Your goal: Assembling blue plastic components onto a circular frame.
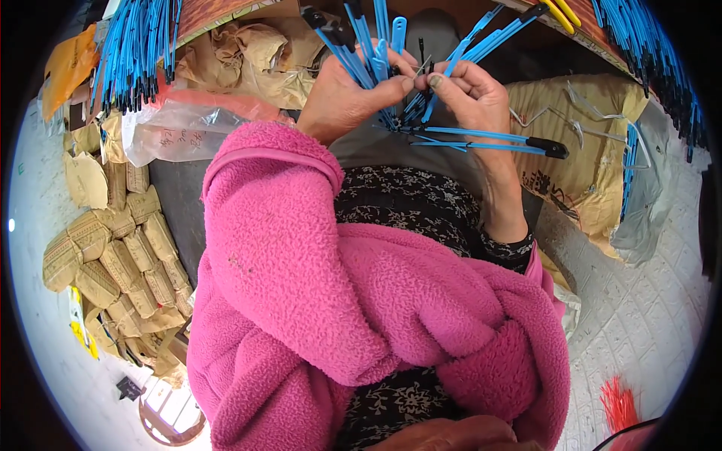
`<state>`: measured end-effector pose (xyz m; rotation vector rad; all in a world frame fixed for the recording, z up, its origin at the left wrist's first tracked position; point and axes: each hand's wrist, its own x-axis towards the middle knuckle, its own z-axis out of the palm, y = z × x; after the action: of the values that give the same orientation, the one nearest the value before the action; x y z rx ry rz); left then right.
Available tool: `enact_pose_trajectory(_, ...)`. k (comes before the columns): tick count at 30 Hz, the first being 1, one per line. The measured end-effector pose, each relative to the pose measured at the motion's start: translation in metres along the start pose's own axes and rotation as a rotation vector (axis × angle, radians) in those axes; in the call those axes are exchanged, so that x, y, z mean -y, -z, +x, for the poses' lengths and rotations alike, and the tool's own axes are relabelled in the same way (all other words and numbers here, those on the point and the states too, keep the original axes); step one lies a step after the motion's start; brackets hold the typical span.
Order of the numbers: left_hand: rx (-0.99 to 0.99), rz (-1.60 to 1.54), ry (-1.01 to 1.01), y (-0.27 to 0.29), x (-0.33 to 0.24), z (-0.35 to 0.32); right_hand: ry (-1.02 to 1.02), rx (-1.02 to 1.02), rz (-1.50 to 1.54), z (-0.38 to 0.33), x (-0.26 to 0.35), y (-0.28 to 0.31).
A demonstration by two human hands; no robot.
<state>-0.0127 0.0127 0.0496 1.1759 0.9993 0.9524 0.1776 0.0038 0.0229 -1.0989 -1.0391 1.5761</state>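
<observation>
My left hand [335, 98] is closed around a fan of slender blue plastic strips with black ends [366, 56], its thumb and forefinger pinched together. Just to its right, my right hand [477, 94] pinches a blue strip [453, 64] between thumb and fingers. A thin metal piece [423, 66] shows between the fingertips, too small to name. The strips spread out from a dark centre below the hands; what joins them there is partly hidden. One pair of strips with a black end [545, 147] points right, under my right wrist.
Bunches of blue strips hang over the table's edge at left [139, 52] and right [650, 64]. Yellow handles [562, 13] lie at the table edge. Brown paper bundles [124, 259] are stacked left. A brown sack [575, 143] with bent metal wires stands right; red strands [618, 406] lie on the floor.
</observation>
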Motion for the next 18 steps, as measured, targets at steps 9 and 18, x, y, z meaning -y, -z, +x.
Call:
enact_pose_trajectory(9,0.082,0.037,0.000,0.0077,-0.0001,0.0016,0.015,-0.010,0.067,0.0001,-0.0061,0.0012)
enact_pose_trajectory(18,0.112,0.061,0.005,0.0056,-0.0041,0.0023,0.057,0.017,0.052,-0.0013,-0.0075,0.0013)
